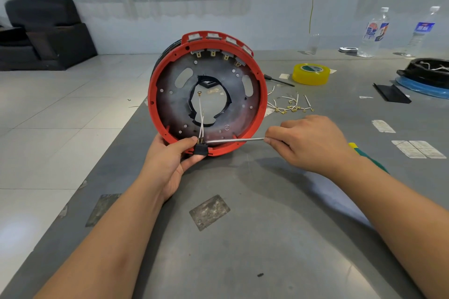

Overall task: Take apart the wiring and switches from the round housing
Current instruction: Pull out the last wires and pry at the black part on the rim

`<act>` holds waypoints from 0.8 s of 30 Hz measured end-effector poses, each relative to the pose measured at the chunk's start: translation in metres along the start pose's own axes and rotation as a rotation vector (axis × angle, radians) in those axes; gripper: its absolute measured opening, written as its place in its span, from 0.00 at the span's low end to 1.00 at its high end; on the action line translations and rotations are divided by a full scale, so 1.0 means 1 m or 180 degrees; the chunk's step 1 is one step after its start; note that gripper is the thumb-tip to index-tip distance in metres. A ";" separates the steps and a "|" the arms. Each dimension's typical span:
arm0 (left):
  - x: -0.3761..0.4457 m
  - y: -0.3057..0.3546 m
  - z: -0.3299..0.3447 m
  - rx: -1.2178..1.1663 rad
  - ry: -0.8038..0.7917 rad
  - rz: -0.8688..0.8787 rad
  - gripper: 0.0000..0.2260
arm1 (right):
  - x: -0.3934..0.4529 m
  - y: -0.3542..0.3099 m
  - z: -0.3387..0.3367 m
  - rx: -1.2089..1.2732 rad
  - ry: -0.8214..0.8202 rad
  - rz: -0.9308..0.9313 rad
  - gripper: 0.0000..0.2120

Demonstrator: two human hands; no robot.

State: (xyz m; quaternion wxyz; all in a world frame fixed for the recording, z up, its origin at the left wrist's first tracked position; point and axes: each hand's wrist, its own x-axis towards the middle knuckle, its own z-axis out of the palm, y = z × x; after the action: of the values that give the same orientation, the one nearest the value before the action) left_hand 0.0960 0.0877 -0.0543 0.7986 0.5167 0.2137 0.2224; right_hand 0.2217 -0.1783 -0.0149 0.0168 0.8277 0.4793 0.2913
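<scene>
1. The round housing [207,94] is red, with a gray metal plate inside and a big hole in the middle. It stands on its edge on the gray table [243,238], in the middle of the frame.
2. Four switches [220,40] sit in a row along its top.
3. The left hand [170,167] pinches a small black switch [201,149] at the bottom rim. Thin white wires [201,116] go up from it.
4. The right hand [308,143] has its fingers closed around a screwdriver [235,140], tip touching that switch.
5. Loose wires [291,104] lie right of the housing, near yellow tape [311,74].
6. The table edge runs along the left; the near part of the table is bare.
</scene>
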 end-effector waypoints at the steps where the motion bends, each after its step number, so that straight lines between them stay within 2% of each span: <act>1: 0.001 0.000 0.000 0.0002 0.0029 -0.0009 0.17 | -0.001 -0.001 0.001 0.0002 -0.0008 0.0015 0.22; 7: 0.004 0.001 0.001 -0.0121 0.0105 -0.0046 0.17 | -0.008 -0.011 0.005 0.0069 -0.0074 0.0145 0.21; 14: 0.003 0.003 0.001 -0.0289 0.0115 -0.0052 0.24 | -0.013 -0.023 0.011 0.0150 -0.0075 0.0372 0.20; 24: 0.002 0.003 0.002 -0.0350 0.0153 -0.0041 0.21 | -0.023 -0.035 0.017 0.0273 -0.0223 0.0730 0.21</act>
State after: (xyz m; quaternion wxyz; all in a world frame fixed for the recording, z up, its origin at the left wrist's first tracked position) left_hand 0.0988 0.0887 -0.0512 0.8219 0.4652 0.2237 0.2410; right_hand 0.1939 -0.1733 -0.0507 -0.0353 0.8867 0.3927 0.2415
